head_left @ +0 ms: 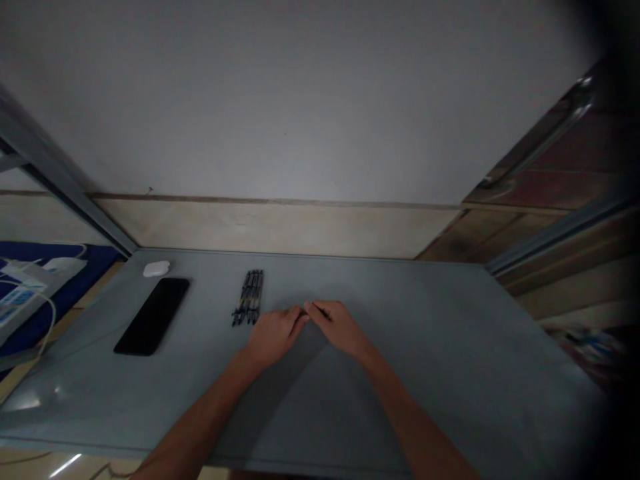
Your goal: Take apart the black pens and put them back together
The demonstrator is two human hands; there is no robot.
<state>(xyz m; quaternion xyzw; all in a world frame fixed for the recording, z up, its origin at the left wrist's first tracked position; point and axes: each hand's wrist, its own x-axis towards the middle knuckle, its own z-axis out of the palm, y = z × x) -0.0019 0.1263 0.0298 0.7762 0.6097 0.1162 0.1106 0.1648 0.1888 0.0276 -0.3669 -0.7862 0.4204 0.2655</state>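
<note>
Above the middle of the table, my left hand (277, 333) and my right hand (340, 327) meet at the fingertips, both with curled fingers. Between them they grip a thin black pen (303, 313); most of it is hidden by the fingers, and a dark bit shows by the right thumb. Just left of my left hand, several black pens (249, 297) lie side by side in a row on the table. Their tips and clips are too small to make out clearly.
The grey table (440, 373) backs onto a pale wall. On its left side lie a black smartphone (153, 317) and a white earbud case (157, 269). Beyond the left edge are a white power strip (43, 290) and cables. Metal posts rise at both back corners.
</note>
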